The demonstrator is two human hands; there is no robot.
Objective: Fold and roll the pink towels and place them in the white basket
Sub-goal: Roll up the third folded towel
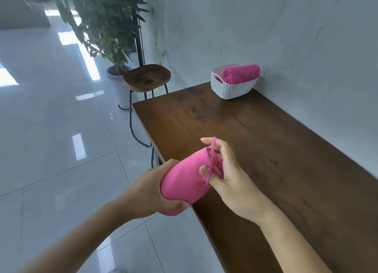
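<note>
A rolled pink towel (184, 180) is held in the air over the near left edge of the wooden table (266, 139). My left hand (151, 191) grips the roll's near end from below. At the far end my right hand (227, 174) has a thin pink loop stretched over its thumb and fingers. The white basket (233, 86) stands at the table's far end by the wall. Another rolled pink towel (241, 73) lies in it.
A wooden stool (147, 77) stands beyond the table's far left corner, with a potted plant (108, 27) behind it. Glossy tiled floor lies to the left. A grey wall runs along the table's right side.
</note>
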